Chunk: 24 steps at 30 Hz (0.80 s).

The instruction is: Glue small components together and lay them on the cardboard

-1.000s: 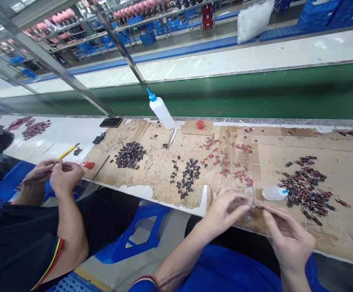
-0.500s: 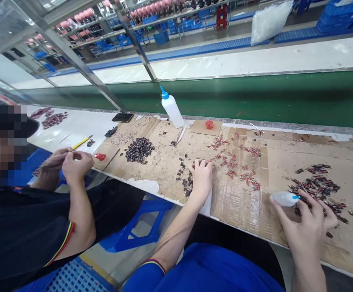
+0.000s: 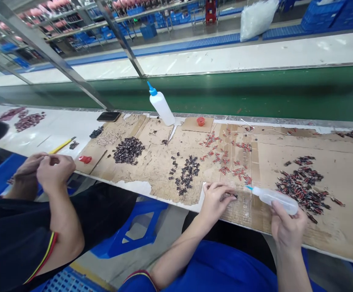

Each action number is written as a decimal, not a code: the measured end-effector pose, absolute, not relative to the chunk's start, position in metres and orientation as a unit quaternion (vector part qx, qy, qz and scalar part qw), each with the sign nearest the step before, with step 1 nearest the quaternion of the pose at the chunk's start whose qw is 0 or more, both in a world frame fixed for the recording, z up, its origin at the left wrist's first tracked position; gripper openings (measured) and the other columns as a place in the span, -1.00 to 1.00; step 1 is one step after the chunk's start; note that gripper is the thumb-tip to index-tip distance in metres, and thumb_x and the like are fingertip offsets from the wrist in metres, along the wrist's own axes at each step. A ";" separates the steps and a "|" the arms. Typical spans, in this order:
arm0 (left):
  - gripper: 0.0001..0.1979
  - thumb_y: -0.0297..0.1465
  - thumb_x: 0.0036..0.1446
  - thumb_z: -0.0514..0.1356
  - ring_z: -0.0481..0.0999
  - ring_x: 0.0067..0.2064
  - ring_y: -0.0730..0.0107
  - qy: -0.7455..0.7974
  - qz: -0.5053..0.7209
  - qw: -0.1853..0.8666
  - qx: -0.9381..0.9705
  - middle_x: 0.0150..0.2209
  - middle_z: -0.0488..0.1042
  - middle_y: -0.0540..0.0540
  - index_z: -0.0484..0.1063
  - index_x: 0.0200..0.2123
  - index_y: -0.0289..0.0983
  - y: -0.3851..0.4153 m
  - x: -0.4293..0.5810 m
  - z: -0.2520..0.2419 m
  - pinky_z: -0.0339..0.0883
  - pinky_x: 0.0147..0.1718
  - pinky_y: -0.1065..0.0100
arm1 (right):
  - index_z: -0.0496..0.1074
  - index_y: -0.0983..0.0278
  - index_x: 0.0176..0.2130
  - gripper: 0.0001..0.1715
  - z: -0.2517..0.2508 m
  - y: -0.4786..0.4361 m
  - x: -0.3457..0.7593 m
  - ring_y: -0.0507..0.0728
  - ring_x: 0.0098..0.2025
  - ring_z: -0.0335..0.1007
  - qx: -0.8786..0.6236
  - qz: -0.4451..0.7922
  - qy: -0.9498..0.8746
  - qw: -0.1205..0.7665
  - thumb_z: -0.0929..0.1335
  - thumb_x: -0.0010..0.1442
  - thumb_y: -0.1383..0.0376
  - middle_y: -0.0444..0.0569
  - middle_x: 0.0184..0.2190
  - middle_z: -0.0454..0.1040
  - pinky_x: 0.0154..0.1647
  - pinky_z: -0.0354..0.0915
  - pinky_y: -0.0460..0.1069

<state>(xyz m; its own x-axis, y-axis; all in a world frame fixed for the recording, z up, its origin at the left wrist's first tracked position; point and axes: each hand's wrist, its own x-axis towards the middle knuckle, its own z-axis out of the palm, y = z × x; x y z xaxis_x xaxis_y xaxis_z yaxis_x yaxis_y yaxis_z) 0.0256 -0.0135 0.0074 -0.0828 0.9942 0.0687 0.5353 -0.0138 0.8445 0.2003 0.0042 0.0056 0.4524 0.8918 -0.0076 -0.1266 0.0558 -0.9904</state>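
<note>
My left hand (image 3: 216, 199) rests low over the cardboard, its fingertips closed on a small dark part (image 3: 231, 195) that they partly hide. In my right hand (image 3: 288, 225) lies a translucent squeeze bottle (image 3: 278, 199), tilted almost flat, its blue nozzle pointing left toward my left hand but apart from it. Behind my hands are scattered small red-and-metal pieces (image 3: 225, 170). Left of them sits a loose group of small black pieces (image 3: 189, 172). A heap of black-and-red parts (image 3: 302, 184) lies beyond my right hand.
A second squeeze bottle (image 3: 161, 106) stands near the back edge, beside a small red cup (image 3: 200, 121). Further left are a black heap (image 3: 129, 150), a phone (image 3: 108, 117) and a yellow pen-like tool (image 3: 62, 145). A co-worker's hands (image 3: 50, 170) work at far left.
My left hand has moved from the black pieces rightward and nearer me, now with a small dark part. The bottle in my right hand has turned from nozzle right to nozzle left.
</note>
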 end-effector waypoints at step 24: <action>-0.85 -0.47 0.14 0.29 0.61 -0.09 0.23 0.623 0.382 0.228 0.644 -0.30 0.67 0.06 0.58 -0.33 -0.05 -0.025 0.025 -0.006 -0.07 0.12 0.07 | 0.45 0.29 -0.50 -0.56 0.008 -0.006 0.186 0.09 -0.56 0.38 -0.640 0.300 -0.478 0.521 0.44 -0.01 -0.04 -0.07 -0.60 0.48 -0.52 0.30 -0.04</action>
<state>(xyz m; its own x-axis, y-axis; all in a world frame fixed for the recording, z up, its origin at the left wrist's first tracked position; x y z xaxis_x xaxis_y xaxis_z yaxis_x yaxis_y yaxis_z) 0.0251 -0.0250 -0.0059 -0.0674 0.9757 0.2086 0.6277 -0.1210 0.7690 0.1860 -0.0061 0.0080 0.3628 0.9249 0.1139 0.2989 0.0003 -0.9543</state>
